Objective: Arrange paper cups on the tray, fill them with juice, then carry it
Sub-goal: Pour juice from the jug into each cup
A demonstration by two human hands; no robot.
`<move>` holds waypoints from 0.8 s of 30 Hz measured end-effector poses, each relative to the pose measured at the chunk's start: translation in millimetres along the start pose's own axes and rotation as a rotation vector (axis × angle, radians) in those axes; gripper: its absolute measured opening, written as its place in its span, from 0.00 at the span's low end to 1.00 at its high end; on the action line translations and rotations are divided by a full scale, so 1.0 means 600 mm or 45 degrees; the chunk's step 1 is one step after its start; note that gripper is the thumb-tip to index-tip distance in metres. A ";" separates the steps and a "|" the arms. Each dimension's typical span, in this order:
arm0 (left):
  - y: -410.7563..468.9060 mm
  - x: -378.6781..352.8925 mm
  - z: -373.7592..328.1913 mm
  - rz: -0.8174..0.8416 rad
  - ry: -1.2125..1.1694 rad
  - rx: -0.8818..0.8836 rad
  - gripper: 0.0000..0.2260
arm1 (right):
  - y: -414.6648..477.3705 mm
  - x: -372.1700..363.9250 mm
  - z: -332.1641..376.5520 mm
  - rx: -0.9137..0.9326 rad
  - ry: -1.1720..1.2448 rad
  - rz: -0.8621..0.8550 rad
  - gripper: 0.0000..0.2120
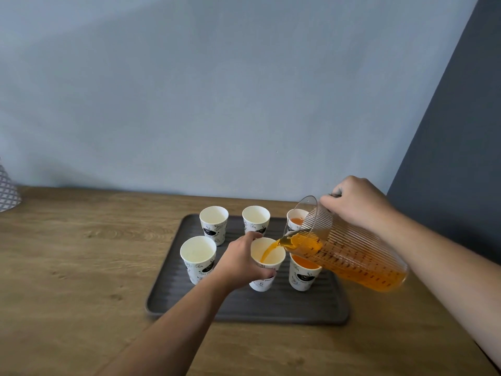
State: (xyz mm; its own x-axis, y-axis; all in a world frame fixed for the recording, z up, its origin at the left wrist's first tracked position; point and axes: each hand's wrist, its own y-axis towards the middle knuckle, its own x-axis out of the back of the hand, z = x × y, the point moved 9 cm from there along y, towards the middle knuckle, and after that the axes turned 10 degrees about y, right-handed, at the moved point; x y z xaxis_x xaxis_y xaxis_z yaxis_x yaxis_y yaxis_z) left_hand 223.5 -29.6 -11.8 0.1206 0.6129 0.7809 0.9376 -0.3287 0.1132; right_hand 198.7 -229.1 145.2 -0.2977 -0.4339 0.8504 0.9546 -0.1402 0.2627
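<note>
While juice pours | tray [244, 310] on wooden table [81, 267] | blue-grey wall [217, 90]

Six paper cups stand on one dark tray [244, 308], in two rows of three. Two cups already hold orange juice: back right [296, 219] and front right [303, 275]. One cup, front middle [267, 263], is receiving juice. Three cups look empty: back left [214, 225], back middle [256, 219] and front left [198, 257]. There is one clear ribbed jug [344, 248], one wooden table [81, 267], and two hands, left [242, 260] and right [355, 203].
</note>
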 end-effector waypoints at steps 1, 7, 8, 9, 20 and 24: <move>-0.001 0.001 0.000 -0.001 0.004 -0.001 0.37 | 0.000 0.000 0.001 0.002 -0.006 0.000 0.19; -0.002 0.000 0.003 -0.003 0.016 -0.009 0.38 | -0.003 0.000 0.008 0.025 -0.011 0.004 0.19; -0.002 -0.001 0.004 -0.001 0.017 -0.006 0.39 | -0.003 -0.001 0.008 0.030 -0.011 0.007 0.19; -0.002 -0.001 0.005 0.001 0.014 -0.001 0.39 | -0.003 -0.002 0.008 0.034 -0.013 0.011 0.19; -0.003 -0.006 0.009 0.007 0.024 -0.006 0.41 | -0.004 -0.003 0.013 0.052 -0.079 0.020 0.21; -0.003 -0.007 0.010 -0.001 0.021 0.000 0.41 | -0.004 -0.002 0.016 0.062 -0.079 0.023 0.22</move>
State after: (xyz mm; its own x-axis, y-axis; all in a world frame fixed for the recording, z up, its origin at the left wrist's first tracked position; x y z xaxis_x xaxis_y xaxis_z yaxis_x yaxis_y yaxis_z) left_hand 223.4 -27.0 -18.8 0.1146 0.6012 0.7908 0.9377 -0.3282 0.1136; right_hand 196.8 -219.6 147.8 -0.2810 -0.3796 0.8814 0.9594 -0.0887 0.2677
